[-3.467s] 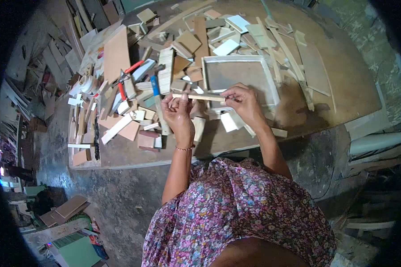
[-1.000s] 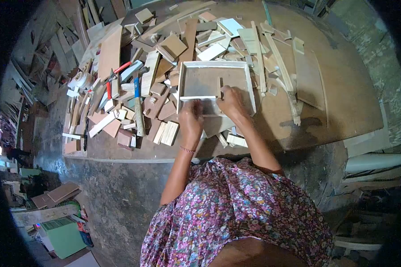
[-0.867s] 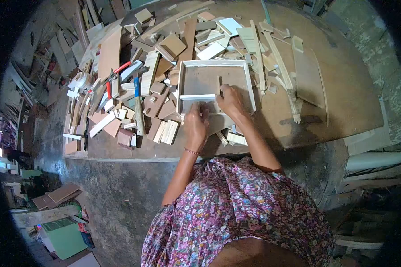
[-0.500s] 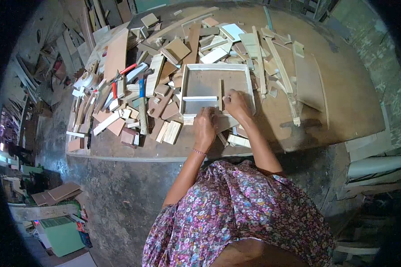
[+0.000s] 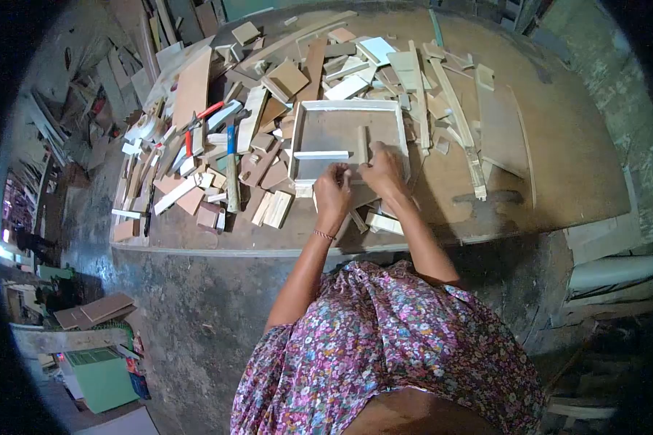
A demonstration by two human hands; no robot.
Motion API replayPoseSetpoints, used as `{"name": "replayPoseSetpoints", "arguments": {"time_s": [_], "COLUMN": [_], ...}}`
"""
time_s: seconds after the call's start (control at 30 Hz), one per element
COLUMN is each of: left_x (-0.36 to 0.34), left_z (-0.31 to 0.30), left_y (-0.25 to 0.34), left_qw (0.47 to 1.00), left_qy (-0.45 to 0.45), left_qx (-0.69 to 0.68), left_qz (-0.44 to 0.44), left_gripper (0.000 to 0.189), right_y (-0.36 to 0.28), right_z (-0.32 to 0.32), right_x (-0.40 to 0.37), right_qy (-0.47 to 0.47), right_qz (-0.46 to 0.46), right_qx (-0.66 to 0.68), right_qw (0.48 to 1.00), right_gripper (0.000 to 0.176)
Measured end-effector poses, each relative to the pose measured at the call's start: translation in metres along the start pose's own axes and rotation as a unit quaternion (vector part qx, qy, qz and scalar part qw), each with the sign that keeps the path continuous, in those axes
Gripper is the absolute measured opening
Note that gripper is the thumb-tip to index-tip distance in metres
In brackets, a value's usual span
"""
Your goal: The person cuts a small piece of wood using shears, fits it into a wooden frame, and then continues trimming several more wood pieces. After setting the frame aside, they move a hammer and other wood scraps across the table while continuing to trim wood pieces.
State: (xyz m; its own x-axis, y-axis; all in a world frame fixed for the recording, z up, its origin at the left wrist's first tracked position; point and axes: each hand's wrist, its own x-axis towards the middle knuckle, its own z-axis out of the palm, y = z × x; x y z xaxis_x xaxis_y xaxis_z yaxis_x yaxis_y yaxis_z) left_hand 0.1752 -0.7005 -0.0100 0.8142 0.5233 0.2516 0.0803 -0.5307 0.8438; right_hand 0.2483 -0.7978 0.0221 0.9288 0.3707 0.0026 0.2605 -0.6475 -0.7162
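Observation:
A shallow rectangular wooden tray frame [image 5: 350, 106] with pale walls lies on the worktable before me. Inside it, a white strip [image 5: 321, 155] runs crosswise on the left side. My right hand [image 5: 386, 172] reaches over the near wall, its fingers closed on the lower end of a short wooden strip [image 5: 363, 143] standing lengthwise in the frame. At the near wall, my left hand [image 5: 333, 194] has curled fingers, close to the white strip's right end. Whatever those fingers hold, if anything, is hidden.
Wood offcuts [image 5: 260, 165] crowd the worktable [image 5: 559, 159] left of and behind the frame. A hammer [image 5: 231, 170] and red-handled pliers [image 5: 199, 123] lie among them. Long battens [image 5: 453, 109] and a flat board [image 5: 499, 127] lie to the right.
The short wooden strip has turned and shows a wider face. My right hand has moved down along it, and my left fingers have drawn away from its lower end.

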Motion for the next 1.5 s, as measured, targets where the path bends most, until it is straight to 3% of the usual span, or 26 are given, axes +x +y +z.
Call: {"name": "replayPoseSetpoints", "arguments": {"time_s": [0.1,0.13,0.2,0.23,0.4,0.53,0.63,0.8,0.9,0.93,0.97,1.03,1.07,1.17,1.23,1.3,1.43,1.5], "left_x": [0.005,0.004,0.006,0.007,-0.001,-0.014,-0.025,-0.045,-0.055,-0.06,-0.065,-0.074,-0.079,-0.089,-0.097,-0.107,-0.113,-0.112], "left_z": [0.016,0.01,0.002,-0.001,-0.054,-0.112,-0.15,-0.218,-0.268,-0.289,-0.307,-0.342,-0.358,-0.424,-0.451,-0.472,-0.509,-0.525], "left_y": [-0.015,-0.003,0.003,-0.003,-0.019,-0.036,-0.057,-0.078,-0.099,-0.1,-0.104,-0.114,-0.14,-0.13,-0.159,-0.184,-0.209,-0.216], "left_qw": [0.971,0.953,0.919,0.905,0.885,0.855,0.841,0.801,0.818,0.845,0.904,0.947,0.953,0.939,0.98,0.971,0.946,0.925], "left_qy": [-0.045,-0.059,-0.067,-0.069,0.019,0.094,0.115,0.15,0.138,0.136,0.184,0.267,0.27,0.265,0.188,0.145,0.192,0.203], "left_qx": [-0.216,-0.264,-0.339,-0.368,-0.418,-0.451,-0.467,-0.52,-0.49,-0.429,-0.285,0.021,0.034,0.197,0.051,-0.172,-0.247,-0.309], "left_qz": [-0.093,-0.137,-0.191,-0.202,-0.205,-0.237,-0.249,-0.257,-0.269,-0.288,-0.26,-0.175,-0.133,0.101,0.026,-0.077,-0.087,-0.084], "left_gripper": [0.025,0.028,0.031,0.031,0.021,0.017,0.014,0.014,0.015,0.02,0.023,0.029,0.035,0.035,0.033,0.031,0.022,0.018], "right_y": [0.007,-0.001,-0.014,-0.02,-0.04,-0.079,-0.12,-0.175,-0.211,-0.223,-0.234,-0.261,-0.278,-0.312,-0.33,-0.346,-0.391,-0.409], "right_z": [0.008,0.003,0.004,0.007,0.054,0.087,0.099,0.15,0.177,0.188,0.199,0.22,0.225,0.259,0.288,0.319,0.347,0.359], "right_x": [-0.003,-0.008,-0.013,-0.018,-0.02,-0.038,-0.055,-0.07,-0.085,-0.089,-0.096,-0.107,-0.116,-0.127,-0.134,-0.142,-0.158,-0.16], "right_qy": [0.089,0.114,0.083,0.089,0.023,-0.107,-0.156,-0.175,-0.17,-0.159,-0.166,-0.177,-0.233,-0.301,-0.322,-0.339,-0.394,-0.406], "right_qz": [-0.013,-0.059,-0.058,-0.1,-0.173,-0.229,-0.233,-0.318,-0.335,-0.348,-0.345,-0.343,-0.28,-0.27,-0.275,-0.3,-0.214,-0.218], "right_qx": [0.031,0.036,0.098,0.103,0.185,0.259,0.226,0.248,0.231,0.207,0.197,0.177,0.22,0.204,0.218,0.277,0.358,0.353], "right_qw": [0.995,0.991,0.99,0.986,0.967,0.932,0.933,0.898,0.898,0.9,0.902,0.905,0.905,0.892,0.879,0.847,0.819,0.814], "right_gripper": [0.043,0.044,0.042,0.041,0.036,0.036,0.036,0.029,0.026,0.024,0.024,0.024,0.024,0.026,0.027,0.028,0.021,0.019]}}
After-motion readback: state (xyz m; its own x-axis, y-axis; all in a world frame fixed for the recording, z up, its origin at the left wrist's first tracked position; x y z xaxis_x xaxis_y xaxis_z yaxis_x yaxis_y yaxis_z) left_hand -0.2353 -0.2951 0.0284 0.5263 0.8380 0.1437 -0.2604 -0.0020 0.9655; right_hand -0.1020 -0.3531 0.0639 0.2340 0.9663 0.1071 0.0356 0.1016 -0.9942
